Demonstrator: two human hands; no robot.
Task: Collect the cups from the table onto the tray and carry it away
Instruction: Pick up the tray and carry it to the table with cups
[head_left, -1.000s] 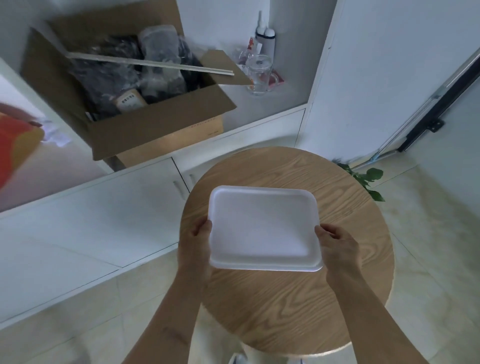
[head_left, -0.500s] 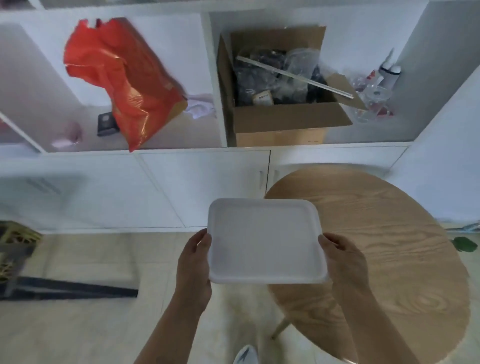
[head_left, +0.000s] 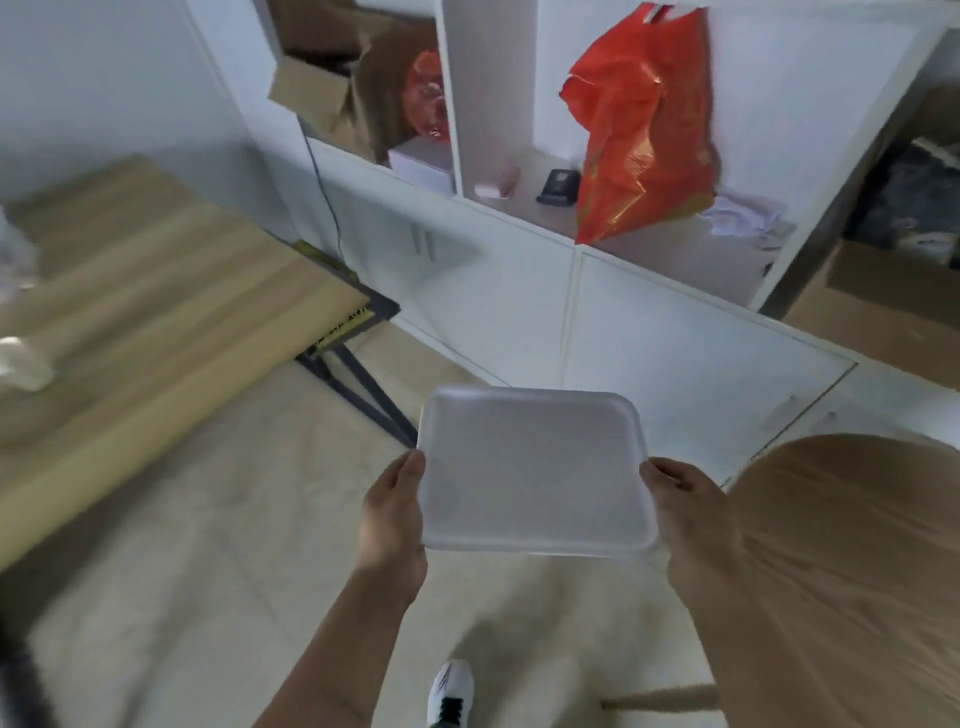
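Tray (head_left: 535, 467), white and bare, is held level over open floor (head_left: 218, 561), gripped at its left edge by the left hand (head_left: 392, 525) and at its right edge by the right hand (head_left: 685, 514). Round table (head_left: 852, 571) is seen just right, long table (head_left: 135, 312) well left. No writing can be read. Red bag (head_left: 639, 130) hangs in the shelving (head_left: 519, 234) ahead.

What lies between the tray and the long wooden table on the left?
Only bare floor and the table's dark metal leg, in the head view. The tray carries nothing.
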